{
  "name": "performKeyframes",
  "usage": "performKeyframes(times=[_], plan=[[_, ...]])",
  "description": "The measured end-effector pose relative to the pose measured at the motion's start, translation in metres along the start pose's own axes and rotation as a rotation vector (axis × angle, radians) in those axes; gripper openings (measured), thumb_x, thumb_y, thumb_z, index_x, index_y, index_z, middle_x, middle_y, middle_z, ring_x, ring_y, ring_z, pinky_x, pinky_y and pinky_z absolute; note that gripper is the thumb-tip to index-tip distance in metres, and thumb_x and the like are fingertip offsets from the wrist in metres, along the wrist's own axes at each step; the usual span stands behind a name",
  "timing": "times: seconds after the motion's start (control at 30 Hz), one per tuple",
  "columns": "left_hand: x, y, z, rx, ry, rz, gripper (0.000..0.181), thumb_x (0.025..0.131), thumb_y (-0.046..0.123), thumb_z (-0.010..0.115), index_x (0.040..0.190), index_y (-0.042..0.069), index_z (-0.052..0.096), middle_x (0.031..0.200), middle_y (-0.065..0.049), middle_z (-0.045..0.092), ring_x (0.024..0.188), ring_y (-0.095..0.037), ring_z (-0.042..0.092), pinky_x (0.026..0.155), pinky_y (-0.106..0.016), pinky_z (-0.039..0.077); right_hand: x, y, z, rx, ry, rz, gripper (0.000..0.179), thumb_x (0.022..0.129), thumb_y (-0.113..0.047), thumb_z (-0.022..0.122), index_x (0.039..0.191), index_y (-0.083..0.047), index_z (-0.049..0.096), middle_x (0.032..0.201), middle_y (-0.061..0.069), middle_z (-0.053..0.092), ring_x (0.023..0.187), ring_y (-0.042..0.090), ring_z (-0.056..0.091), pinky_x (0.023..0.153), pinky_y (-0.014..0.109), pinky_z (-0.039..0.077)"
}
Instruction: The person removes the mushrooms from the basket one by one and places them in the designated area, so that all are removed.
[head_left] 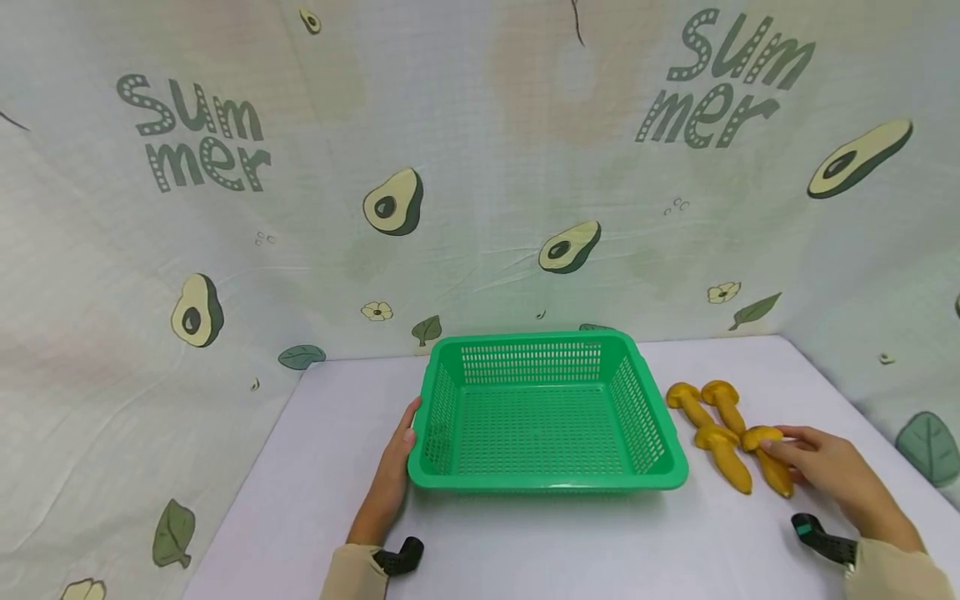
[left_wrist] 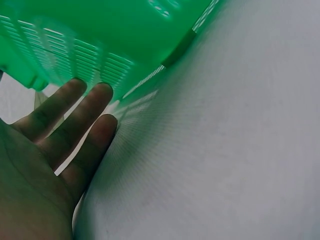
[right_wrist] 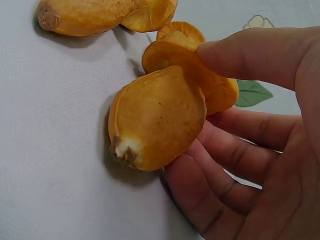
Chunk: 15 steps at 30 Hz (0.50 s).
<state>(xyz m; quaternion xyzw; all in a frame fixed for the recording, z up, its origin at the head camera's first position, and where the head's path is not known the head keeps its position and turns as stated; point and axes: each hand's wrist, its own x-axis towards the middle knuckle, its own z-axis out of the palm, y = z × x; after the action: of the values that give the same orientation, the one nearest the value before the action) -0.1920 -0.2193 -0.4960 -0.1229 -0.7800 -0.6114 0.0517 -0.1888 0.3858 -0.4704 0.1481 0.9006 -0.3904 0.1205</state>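
Note:
A green plastic basket (head_left: 540,482) with slotted walls stands in the middle of the table. Against its left side rests my left hand (head_left: 392,467); in the left wrist view the straight fingers (left_wrist: 95,117) reach the slotted wall from outside. Several yellow-orange mushrooms lie to the right of the basket. My right hand (head_left: 834,468) grips the nearest right mushroom (head_left: 776,475), thumb on its cap and fingers along the far side. In the right wrist view this mushroom (right_wrist: 157,117) shows its thick stem end, low over the cloth.
Three other mushrooms sit close by: one beside the held one (head_left: 726,458), two farther back (head_left: 686,400) (head_left: 723,400). A white cloth covers the table (head_left: 570,550). Behind it hangs a printed curtain (head_left: 480,275) with avocados and leaves.

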Motion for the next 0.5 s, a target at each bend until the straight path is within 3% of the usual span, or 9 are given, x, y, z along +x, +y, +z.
performKeyframes(times=[0.27,0.5], plan=[[0.0005,0.0,-0.001,0.016,0.006,0.023,0.051,0.11,0.04,0.023,0.161,0.031,0.023,0.165,0.003,0.02,0.151,-0.024,0.012,0.117,-0.061,0.007,-0.0012,0.001,-0.0045,-0.014,0.007,-0.088,0.098,0.094,-0.067,0.052,0.144,0.015,0.034,0.121,0.033,0.056,0.09,0.025,0.062,0.069,0.032,0.051],[0.002,-0.0004,0.0001,0.019,0.001,0.018,0.054,0.11,0.039,0.02,0.162,0.022,0.02,0.165,0.002,0.019,0.151,-0.024,0.011,0.117,-0.062,0.005,-0.0033,0.0023,-0.0054,-0.05,0.019,-0.094,0.099,0.094,-0.069,0.049,0.143,0.016,0.034,0.115,0.03,0.059,0.088,0.027,0.06,0.068,0.033,0.049]])
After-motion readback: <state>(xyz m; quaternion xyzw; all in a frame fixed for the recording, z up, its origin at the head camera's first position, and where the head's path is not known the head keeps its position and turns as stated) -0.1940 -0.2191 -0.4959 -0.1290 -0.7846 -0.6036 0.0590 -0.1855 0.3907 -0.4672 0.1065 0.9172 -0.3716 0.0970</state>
